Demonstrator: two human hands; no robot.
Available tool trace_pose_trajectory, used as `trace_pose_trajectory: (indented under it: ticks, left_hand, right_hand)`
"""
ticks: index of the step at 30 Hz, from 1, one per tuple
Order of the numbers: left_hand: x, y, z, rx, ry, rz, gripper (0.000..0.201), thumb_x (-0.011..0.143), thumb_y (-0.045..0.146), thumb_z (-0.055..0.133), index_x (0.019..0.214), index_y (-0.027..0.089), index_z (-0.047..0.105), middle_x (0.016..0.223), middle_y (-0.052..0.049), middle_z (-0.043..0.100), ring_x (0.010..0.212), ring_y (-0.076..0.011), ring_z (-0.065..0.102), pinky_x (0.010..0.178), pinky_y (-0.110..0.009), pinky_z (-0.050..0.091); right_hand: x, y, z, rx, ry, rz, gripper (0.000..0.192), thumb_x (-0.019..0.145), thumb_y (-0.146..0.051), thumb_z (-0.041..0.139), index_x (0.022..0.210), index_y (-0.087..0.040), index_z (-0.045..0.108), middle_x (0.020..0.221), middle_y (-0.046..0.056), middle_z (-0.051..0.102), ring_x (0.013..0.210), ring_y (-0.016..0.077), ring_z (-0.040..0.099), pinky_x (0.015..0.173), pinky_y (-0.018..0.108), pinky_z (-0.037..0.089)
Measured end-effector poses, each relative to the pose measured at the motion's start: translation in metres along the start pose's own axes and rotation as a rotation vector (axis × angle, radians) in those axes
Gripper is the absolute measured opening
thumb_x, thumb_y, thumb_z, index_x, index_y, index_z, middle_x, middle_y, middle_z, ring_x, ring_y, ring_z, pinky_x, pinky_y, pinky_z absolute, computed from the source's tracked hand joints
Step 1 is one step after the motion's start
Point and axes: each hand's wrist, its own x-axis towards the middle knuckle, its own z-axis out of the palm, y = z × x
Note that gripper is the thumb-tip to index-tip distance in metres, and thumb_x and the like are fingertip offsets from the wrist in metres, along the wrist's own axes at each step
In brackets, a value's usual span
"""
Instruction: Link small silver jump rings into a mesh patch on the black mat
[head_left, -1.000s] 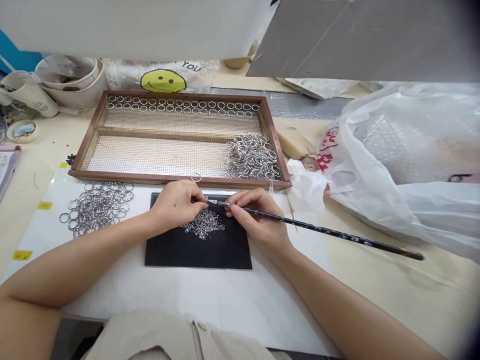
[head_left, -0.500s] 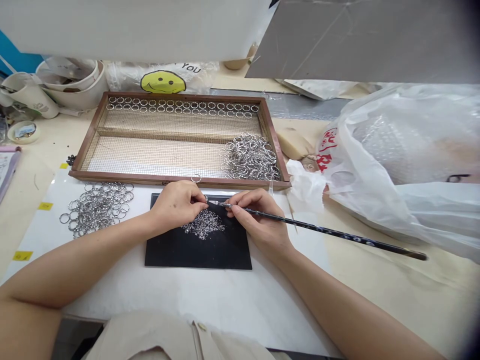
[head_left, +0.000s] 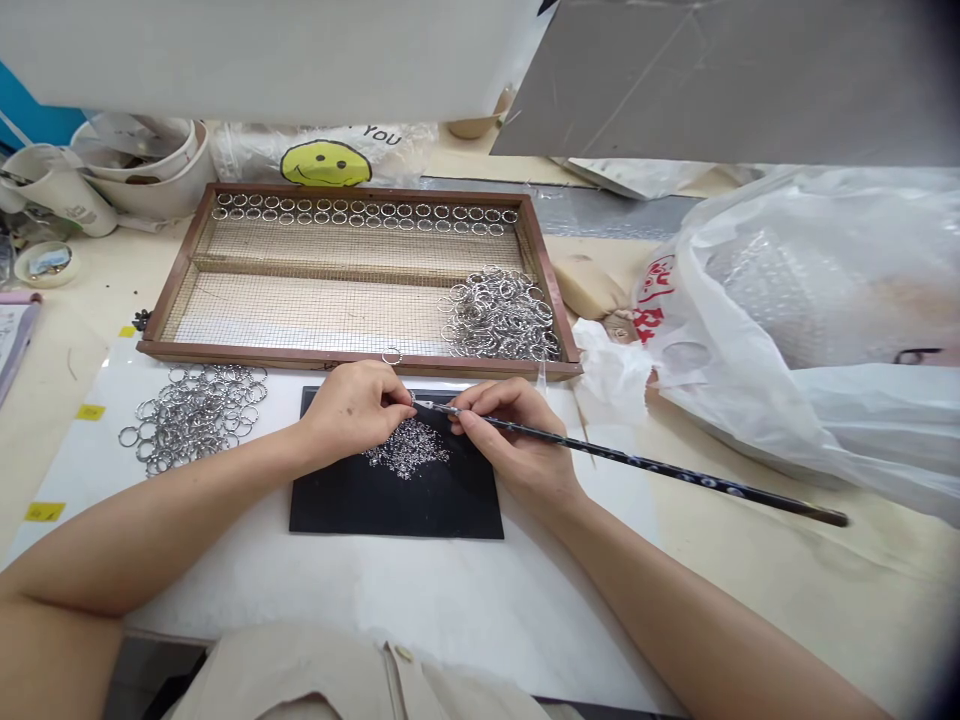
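On a cluttered tabletop [head_left: 750, 560], a person bends over a black mat [head_left: 397, 495] strewn with a small heap of tiny metal pieces [head_left: 409, 447]. Both hands meet just above that heap: the left hand [head_left: 352, 408] is pinched shut on something too small to make out, while the right hand [head_left: 517, 440] is closed around a long dark brush [head_left: 645, 464], gripped near its metal ferrule, the tip pointing at the left fingertips.

Judging by the layout, the work looks far from finished. A double row of rings [head_left: 360, 213] stands lined up along the far edge of the wooden mesh tray [head_left: 172, 295], most of whose mesh is bare. One loose pile of metal rings [head_left: 501, 312] sits in the tray's near right corner, another ring pile [head_left: 193, 412] lies on the white sheet [head_left: 420, 590] left of the mat, and a single ring [head_left: 392, 356] rests on the tray's front rail.

Legible writing is scarce: a plastic bag with a yellow smiley face [head_left: 326, 162] reads "YOU", and the large white bag [head_left: 810, 320] at right carries red characters too creased to read.
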Motion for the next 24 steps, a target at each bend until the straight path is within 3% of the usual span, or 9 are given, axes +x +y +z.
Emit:
trace_pose_trajectory:
  ticks: [24]
  left_hand:
    - [0.0002,-0.0003,-0.0001,0.013,0.002,0.002,0.011,0.072,0.016,0.068,0.062,0.018,0.069,0.068,0.001,0.067,0.068,-0.0124,0.06,0.062,-0.025,0.043]
  right_hand:
    - [-0.0007,0.001,0.0,0.015,0.004,-0.016,0.013,0.081,-0.015,0.06,0.075,-0.022,0.05,0.076,-0.001,0.059,0.062,0.0128,0.059,0.061,0.032,0.049]
